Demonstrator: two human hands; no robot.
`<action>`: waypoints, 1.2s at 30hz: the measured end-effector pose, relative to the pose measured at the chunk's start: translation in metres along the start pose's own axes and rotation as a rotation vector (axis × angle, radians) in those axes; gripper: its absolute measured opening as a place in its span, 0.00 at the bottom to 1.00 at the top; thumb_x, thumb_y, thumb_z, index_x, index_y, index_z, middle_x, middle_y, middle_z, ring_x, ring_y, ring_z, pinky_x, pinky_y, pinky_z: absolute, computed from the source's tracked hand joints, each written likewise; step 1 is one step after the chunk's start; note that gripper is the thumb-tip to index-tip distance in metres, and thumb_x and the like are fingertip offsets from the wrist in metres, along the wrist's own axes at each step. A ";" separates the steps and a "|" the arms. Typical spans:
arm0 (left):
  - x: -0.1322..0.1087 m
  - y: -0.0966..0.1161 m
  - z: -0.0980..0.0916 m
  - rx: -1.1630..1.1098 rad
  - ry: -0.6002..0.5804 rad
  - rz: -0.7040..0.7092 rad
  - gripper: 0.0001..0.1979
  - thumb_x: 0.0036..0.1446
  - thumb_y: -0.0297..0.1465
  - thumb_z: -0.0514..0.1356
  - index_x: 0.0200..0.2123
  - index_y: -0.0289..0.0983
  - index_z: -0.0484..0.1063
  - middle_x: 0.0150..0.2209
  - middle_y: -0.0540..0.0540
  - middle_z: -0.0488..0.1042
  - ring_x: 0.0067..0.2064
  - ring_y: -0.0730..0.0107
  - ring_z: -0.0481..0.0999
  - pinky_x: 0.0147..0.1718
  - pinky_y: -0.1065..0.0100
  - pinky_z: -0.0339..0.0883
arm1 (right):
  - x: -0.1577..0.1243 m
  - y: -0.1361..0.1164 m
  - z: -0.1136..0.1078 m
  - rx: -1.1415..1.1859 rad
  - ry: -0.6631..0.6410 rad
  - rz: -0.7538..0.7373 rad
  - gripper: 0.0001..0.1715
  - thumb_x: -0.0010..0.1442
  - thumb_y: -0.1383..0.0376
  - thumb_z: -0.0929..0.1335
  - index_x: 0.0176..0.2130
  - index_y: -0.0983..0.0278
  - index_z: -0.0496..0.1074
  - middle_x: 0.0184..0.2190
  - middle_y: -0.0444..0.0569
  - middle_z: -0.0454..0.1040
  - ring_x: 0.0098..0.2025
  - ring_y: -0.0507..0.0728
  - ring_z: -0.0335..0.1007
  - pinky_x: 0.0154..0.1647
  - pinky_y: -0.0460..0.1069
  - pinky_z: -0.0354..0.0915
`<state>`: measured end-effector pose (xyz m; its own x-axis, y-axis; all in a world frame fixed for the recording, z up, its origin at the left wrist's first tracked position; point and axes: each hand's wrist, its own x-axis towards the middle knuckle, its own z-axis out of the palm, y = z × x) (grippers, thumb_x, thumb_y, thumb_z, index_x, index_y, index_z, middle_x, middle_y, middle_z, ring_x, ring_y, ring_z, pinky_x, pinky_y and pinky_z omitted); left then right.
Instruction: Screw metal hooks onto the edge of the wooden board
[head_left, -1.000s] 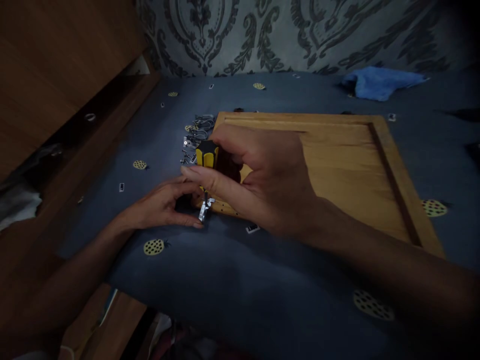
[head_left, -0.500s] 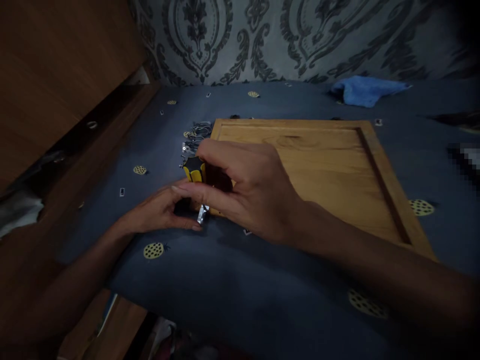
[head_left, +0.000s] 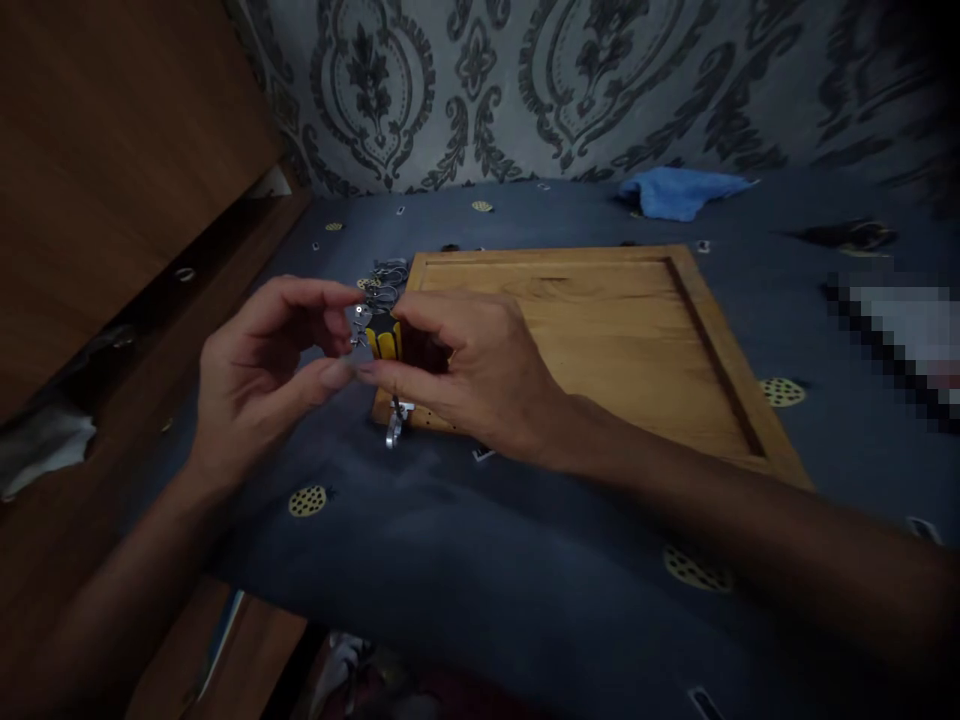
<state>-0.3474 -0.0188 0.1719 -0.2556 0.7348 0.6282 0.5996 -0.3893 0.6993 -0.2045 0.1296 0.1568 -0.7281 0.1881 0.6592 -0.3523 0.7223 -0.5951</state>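
A yellow-and-black screwdriver (head_left: 385, 338) stands upright in my right hand (head_left: 480, 375), its handle pinched between thumb and fingers. Its shaft points down at a small shiny metal hinge (head_left: 394, 424) on the near left corner of a framed wooden door panel (head_left: 600, 330). Whether the tip sits in a screw is too small to tell. My left hand (head_left: 270, 365) is raised just left of the handle, thumb and fingers apart and curved, holding nothing I can see. Small holes show in the panel's near edge beside the hinge.
Several small metal pieces (head_left: 386, 275) lie by the panel's left edge on the blue pineapple-print cloth (head_left: 487, 560). A blue rag (head_left: 679, 192) is at the back. A dark object (head_left: 855, 236) lies to the right. Wooden furniture (head_left: 135, 140) borders the left.
My left hand has moved up from the hinge to beside the screwdriver handle, leaving the hinge in plain view. My right hand keeps its hold on the screwdriver. The view has shifted slightly.
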 end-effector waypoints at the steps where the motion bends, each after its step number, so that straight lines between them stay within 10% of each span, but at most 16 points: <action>1: 0.004 0.006 0.004 0.041 0.001 0.027 0.15 0.60 0.36 0.73 0.50 0.43 0.84 0.37 0.48 0.76 0.39 0.66 0.76 0.38 0.66 0.75 | 0.000 -0.001 0.001 0.005 0.004 0.001 0.17 0.68 0.64 0.72 0.30 0.63 0.65 0.27 0.39 0.66 0.31 0.49 0.62 0.33 0.48 0.54; 8: 0.013 0.017 0.015 0.257 0.019 0.052 0.08 0.61 0.36 0.73 0.44 0.48 0.83 0.35 0.51 0.79 0.33 0.67 0.77 0.29 0.66 0.74 | 0.002 -0.004 0.002 0.045 0.015 0.095 0.17 0.66 0.65 0.73 0.29 0.64 0.65 0.27 0.39 0.68 0.31 0.49 0.64 0.35 0.47 0.56; 13: 0.011 0.016 0.013 0.282 0.044 0.026 0.07 0.60 0.35 0.73 0.42 0.46 0.83 0.37 0.51 0.82 0.36 0.67 0.82 0.33 0.67 0.79 | -0.031 0.007 -0.002 -0.086 -0.132 0.187 0.23 0.64 0.56 0.77 0.52 0.67 0.74 0.41 0.49 0.78 0.41 0.57 0.73 0.41 0.51 0.66; 19: 0.007 0.016 0.015 0.336 0.079 -0.062 0.07 0.61 0.38 0.73 0.42 0.48 0.83 0.38 0.52 0.82 0.38 0.64 0.84 0.37 0.62 0.81 | -0.067 0.020 0.007 -0.310 -0.329 0.227 0.15 0.67 0.60 0.74 0.47 0.69 0.78 0.45 0.57 0.75 0.47 0.63 0.71 0.48 0.57 0.69; 36: 0.011 0.000 0.004 0.040 0.039 0.043 0.10 0.63 0.25 0.71 0.47 0.42 0.85 0.40 0.51 0.86 0.40 0.68 0.85 0.42 0.68 0.83 | -0.072 0.025 0.009 -0.253 -0.275 0.151 0.10 0.72 0.67 0.68 0.45 0.68 0.81 0.39 0.53 0.75 0.41 0.59 0.69 0.42 0.53 0.65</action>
<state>-0.3469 -0.0084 0.1779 -0.2579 0.6957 0.6704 0.6398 -0.3969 0.6581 -0.1662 0.1282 0.0903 -0.9028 0.1440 0.4051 -0.0986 0.8478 -0.5211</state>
